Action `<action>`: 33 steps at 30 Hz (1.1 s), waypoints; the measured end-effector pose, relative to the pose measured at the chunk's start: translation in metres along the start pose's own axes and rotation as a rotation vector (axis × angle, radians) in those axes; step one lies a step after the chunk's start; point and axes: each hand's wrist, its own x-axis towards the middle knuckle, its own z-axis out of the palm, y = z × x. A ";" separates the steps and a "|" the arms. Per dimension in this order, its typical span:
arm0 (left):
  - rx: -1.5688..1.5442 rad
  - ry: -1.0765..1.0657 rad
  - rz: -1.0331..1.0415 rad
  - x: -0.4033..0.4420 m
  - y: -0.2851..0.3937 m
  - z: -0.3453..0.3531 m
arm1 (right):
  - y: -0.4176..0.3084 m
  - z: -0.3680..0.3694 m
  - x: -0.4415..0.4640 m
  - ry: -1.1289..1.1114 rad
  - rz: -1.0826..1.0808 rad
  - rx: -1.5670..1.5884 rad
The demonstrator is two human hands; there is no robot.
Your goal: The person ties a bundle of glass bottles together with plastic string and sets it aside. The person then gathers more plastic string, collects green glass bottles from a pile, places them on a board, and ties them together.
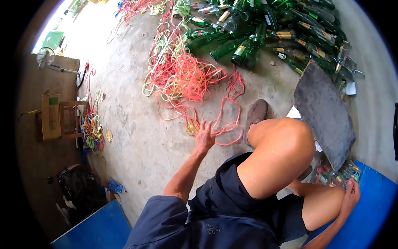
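Through the head camera I have a loose red loop (239, 111) of cord on the concrete floor (137, 153), between the left hand (204, 139) and the shoe (257, 114). It spreads from just beside the fingertips towards the shoe and away from the body; its long axis, as far as such a slack shape has one, runs roughly outward from me. The left hand is clearly the nearer one. Its fingers are spread and point away from the body, with nothing visibly pinched; I cannot tell whether they touch the cord.

Just beyond the fingers lies the big red and pale green tangle (186, 79), slightly to the left of the loop.

The right hand (352, 193) is well apart from the loop, out past the knee, beside small bottles (329, 176) mixed with strands. Its fingers are bent, but I cannot tell whether they pinch anything.

Further out, green bottles (244, 47) lie heaped beyond the tangle. A dark slab (325, 110) leans near the right leg, and a stool (72, 120) stands far to the left.
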 end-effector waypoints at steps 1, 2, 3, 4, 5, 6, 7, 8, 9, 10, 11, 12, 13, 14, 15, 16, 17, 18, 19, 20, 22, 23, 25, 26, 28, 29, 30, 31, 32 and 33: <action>0.019 -0.071 -0.056 -0.003 0.009 0.002 | 0.003 0.001 0.001 0.008 -0.016 0.004; 0.038 -0.147 -0.112 -0.006 0.016 0.004 | 0.007 0.001 0.001 0.016 -0.029 0.004; 0.040 -0.196 -0.126 -0.006 0.015 0.009 | 0.008 0.001 0.001 0.023 -0.034 -0.028; 0.043 -0.242 -0.138 -0.004 0.009 0.018 | 0.008 0.001 0.000 0.031 -0.041 -0.058; 0.045 -0.288 -0.151 -0.002 0.003 0.026 | 0.008 0.001 0.000 0.040 -0.048 -0.088; 0.044 -0.225 -0.151 -0.001 -0.008 0.039 | 0.010 0.002 0.000 0.052 -0.058 -0.082; 0.057 -0.218 -0.172 0.002 -0.023 0.051 | 0.013 0.004 0.000 0.065 -0.067 -0.076; 0.070 -0.209 -0.193 0.005 -0.040 0.062 | 0.015 0.004 0.000 0.078 -0.078 -0.069; 0.083 -0.200 -0.215 0.006 -0.045 0.062 | 0.013 0.002 0.000 0.050 -0.041 -0.066; 0.102 -0.143 -0.177 0.001 -0.050 0.062 | 0.009 0.000 -0.001 0.022 -0.004 -0.062; 0.087 -0.170 -0.170 0.001 -0.054 0.061 | 0.007 -0.001 -0.001 -0.007 0.032 -0.056; 0.071 -0.197 -0.163 0.003 -0.059 0.060 | 0.007 -0.001 -0.001 -0.004 0.031 -0.066; 0.055 -0.225 -0.157 0.004 -0.063 0.061 | 0.007 -0.001 -0.001 -0.001 0.030 -0.077; 0.035 -0.172 -0.149 0.005 -0.066 0.061 | 0.007 -0.001 -0.001 0.003 0.031 -0.085; 0.016 -0.121 -0.141 0.005 -0.065 0.057 | 0.005 0.000 -0.002 0.006 0.031 -0.083; -0.004 -0.070 -0.136 0.003 -0.065 0.052 | 0.002 -0.001 -0.003 0.006 0.029 -0.082; -0.039 -0.070 -0.086 0.006 -0.068 0.044 | 0.000 -0.001 -0.003 0.009 0.025 -0.080; -0.074 -0.066 -0.034 0.017 -0.076 0.030 | 0.002 0.001 -0.002 0.029 -0.014 -0.061; -0.107 -0.063 0.020 0.030 -0.085 0.013 | 0.006 0.004 -0.002 0.049 -0.052 -0.041; -0.167 -0.038 0.020 0.047 -0.095 -0.006 | 0.009 0.005 -0.002 0.070 -0.089 -0.020; -0.316 0.074 0.068 0.092 -0.115 -0.060 | 0.012 0.004 0.000 0.069 -0.088 -0.031; -0.404 0.155 0.116 0.115 -0.125 -0.096 | 0.013 0.006 0.002 0.072 -0.091 -0.032; -0.698 0.267 0.046 0.141 -0.109 -0.184 | 0.012 0.007 0.002 0.067 -0.077 0.028; -0.775 0.362 -0.010 0.147 -0.086 -0.226 | 0.012 0.007 0.002 0.065 -0.070 0.057; -0.779 0.491 0.104 0.166 -0.082 -0.283 | 0.004 0.007 0.000 0.082 -0.089 0.032; -0.774 0.549 0.113 0.171 -0.075 -0.303 | 0.001 0.006 -0.001 0.088 -0.098 0.018; -0.765 0.612 0.089 0.174 -0.070 -0.315 | 0.002 0.007 -0.001 0.086 -0.089 0.038; -0.756 0.674 0.067 0.178 -0.065 -0.325 | 0.003 0.008 -0.003 0.109 -0.099 0.052; -0.643 0.673 -0.007 0.176 -0.061 -0.332 | 0.004 0.008 -0.004 0.118 -0.106 0.051; -0.416 0.735 -0.014 0.178 -0.064 -0.326 | 0.004 0.007 -0.006 0.124 -0.111 0.048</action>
